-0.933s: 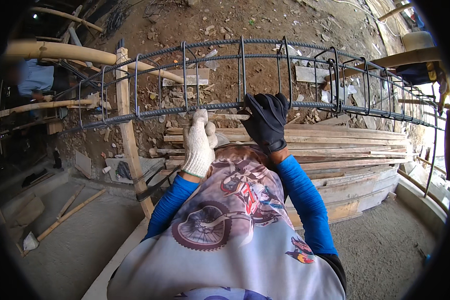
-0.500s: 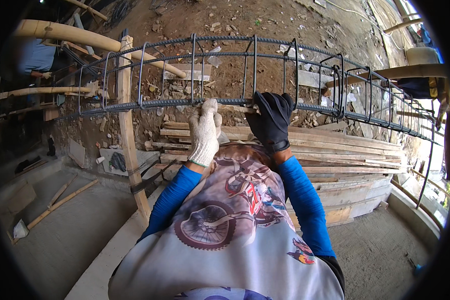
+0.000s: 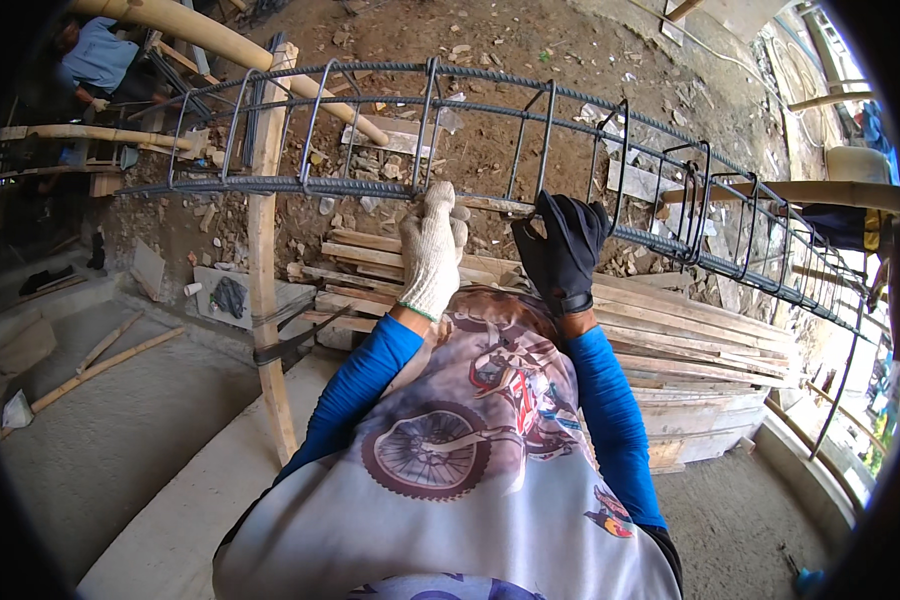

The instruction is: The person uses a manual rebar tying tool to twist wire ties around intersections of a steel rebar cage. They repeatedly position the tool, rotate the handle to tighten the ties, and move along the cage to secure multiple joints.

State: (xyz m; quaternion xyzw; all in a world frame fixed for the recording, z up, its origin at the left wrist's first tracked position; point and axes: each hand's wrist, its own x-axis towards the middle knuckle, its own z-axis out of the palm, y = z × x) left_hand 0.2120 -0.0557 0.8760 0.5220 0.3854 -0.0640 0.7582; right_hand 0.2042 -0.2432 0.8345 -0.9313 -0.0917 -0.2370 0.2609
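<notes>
A long rebar cage (image 3: 490, 72), dark ribbed bars with rectangular stirrups, stretches across in front of me. My left hand (image 3: 434, 250), in a white knit glove, is closed at the near bar beside a stirrup, its index finger reaching over the bar. In a black glove, my right hand (image 3: 562, 250) is closed at the same bar, farther right, near another stirrup. A thin wooden stick (image 3: 495, 203) lies along the bar between both hands; its right end reaches the black glove. Gloves hide the exact grips.
An upright timber post (image 3: 263, 240) stands under the cage on the left, near a bamboo pole (image 3: 185, 25). Stacked planks (image 3: 680, 325) lie below the cage. Another person (image 3: 100, 55) is at the far left. Rubble covers the ground (image 3: 530, 40) beyond.
My view has tilted and shifted, so the cage slopes more down to the right. Both hands stay at about the same stirrups. The person at far left shows more.
</notes>
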